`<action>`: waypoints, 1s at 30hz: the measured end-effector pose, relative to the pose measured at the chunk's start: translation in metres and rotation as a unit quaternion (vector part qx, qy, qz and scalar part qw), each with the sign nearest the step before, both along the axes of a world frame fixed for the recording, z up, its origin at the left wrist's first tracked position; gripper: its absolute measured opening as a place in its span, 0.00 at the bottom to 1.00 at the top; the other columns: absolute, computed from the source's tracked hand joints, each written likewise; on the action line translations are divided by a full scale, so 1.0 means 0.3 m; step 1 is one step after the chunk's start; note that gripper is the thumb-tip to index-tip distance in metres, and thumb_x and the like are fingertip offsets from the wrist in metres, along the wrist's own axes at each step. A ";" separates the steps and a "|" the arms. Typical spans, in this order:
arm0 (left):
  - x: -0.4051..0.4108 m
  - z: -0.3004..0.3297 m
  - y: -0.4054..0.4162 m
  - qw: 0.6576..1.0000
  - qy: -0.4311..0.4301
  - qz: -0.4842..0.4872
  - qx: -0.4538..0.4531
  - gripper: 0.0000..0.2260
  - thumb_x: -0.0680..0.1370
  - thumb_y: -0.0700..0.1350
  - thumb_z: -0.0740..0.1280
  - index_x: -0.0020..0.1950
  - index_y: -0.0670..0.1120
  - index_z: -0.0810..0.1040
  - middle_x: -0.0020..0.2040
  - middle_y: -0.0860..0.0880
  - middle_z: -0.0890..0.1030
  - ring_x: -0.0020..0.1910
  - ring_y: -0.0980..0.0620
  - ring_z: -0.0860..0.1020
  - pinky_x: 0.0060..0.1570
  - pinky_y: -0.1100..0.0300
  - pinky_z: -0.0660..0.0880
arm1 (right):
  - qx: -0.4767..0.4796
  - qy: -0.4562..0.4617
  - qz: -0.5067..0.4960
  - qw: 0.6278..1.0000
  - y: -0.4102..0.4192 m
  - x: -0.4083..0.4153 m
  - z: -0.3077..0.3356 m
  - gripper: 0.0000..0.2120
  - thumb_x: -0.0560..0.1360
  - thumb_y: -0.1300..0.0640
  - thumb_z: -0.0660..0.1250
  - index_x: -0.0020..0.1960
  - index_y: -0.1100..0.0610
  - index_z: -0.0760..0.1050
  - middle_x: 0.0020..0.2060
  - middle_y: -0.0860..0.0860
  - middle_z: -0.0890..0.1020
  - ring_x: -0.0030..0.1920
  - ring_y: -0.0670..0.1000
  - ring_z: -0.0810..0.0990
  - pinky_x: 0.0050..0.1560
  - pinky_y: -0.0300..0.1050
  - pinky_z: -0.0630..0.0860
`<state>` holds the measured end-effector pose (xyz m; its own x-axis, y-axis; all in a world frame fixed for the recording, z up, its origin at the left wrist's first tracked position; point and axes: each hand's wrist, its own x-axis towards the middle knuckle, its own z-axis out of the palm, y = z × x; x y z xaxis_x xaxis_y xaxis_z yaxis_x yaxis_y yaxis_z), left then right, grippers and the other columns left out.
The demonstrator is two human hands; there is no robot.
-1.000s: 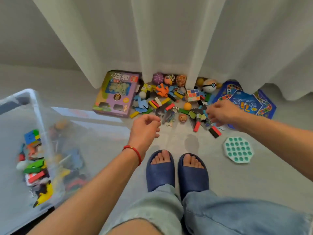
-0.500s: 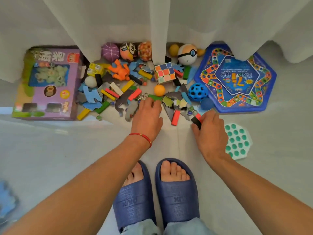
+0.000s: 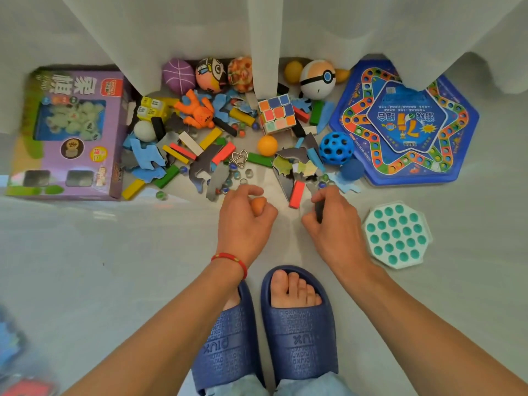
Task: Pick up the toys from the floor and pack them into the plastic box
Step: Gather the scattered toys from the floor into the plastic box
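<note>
A heap of toys lies on the grey floor under the curtain hem: a puzzle cube (image 3: 276, 114), an orange figure (image 3: 197, 111), a blue holed ball (image 3: 335, 148), an orange ball (image 3: 267, 145), a red block (image 3: 296, 194), coloured blocks, foam pieces and marbles. My left hand (image 3: 243, 227) is at the heap's near edge, closed around a small brown round toy (image 3: 258, 206). My right hand (image 3: 335, 224) is beside it, pinching a dark block (image 3: 319, 210). Only a blurred corner of the plastic box (image 3: 13, 355) shows at the bottom left.
A purple toy carton (image 3: 71, 132) lies at the left. At the right are a blue hexagonal board game (image 3: 405, 124) and a white and teal pop-it pad (image 3: 397, 234). Several balls (image 3: 178, 75) rest against the white curtain (image 3: 263, 38). My feet in blue slippers (image 3: 297, 324) stand below my hands.
The view has swung from the box down onto the heap. My left hand has closed on the small brown toy. My right hand has drawn back slightly with the dark block.
</note>
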<state>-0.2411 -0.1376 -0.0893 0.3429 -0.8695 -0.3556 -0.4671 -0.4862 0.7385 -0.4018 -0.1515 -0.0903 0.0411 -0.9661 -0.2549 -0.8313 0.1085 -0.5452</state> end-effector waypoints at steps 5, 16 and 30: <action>-0.004 0.017 -0.010 0.895 0.358 0.237 0.119 0.06 0.72 0.32 0.60 0.41 0.38 0.76 0.39 0.42 0.77 0.33 0.49 0.76 0.31 0.56 0.76 | -0.006 -0.029 -0.072 0.997 -0.075 0.074 -0.022 0.06 0.78 0.57 0.67 0.53 0.55 0.73 0.43 0.49 0.78 0.46 0.52 0.78 0.45 0.51 0.76; -0.017 0.028 -0.038 0.899 0.366 0.194 0.144 0.12 0.77 0.48 0.69 0.54 0.40 0.80 0.42 0.42 0.80 0.38 0.48 0.78 0.41 0.54 0.81 | 0.038 0.029 -0.009 0.999 -0.039 0.096 0.015 0.10 0.76 0.47 0.67 0.48 0.54 0.75 0.40 0.50 0.81 0.41 0.53 0.79 0.39 0.45 0.71; 0.012 0.024 -0.193 0.995 0.092 -0.005 0.039 0.03 0.77 0.38 0.67 0.48 0.44 0.80 0.37 0.44 0.84 0.32 0.52 0.84 0.34 0.56 0.82 | -0.070 0.203 0.146 0.966 -0.258 0.087 0.012 0.26 0.73 0.62 0.74 0.67 0.58 0.67 0.62 0.59 0.69 0.43 0.63 0.81 0.39 0.53 0.75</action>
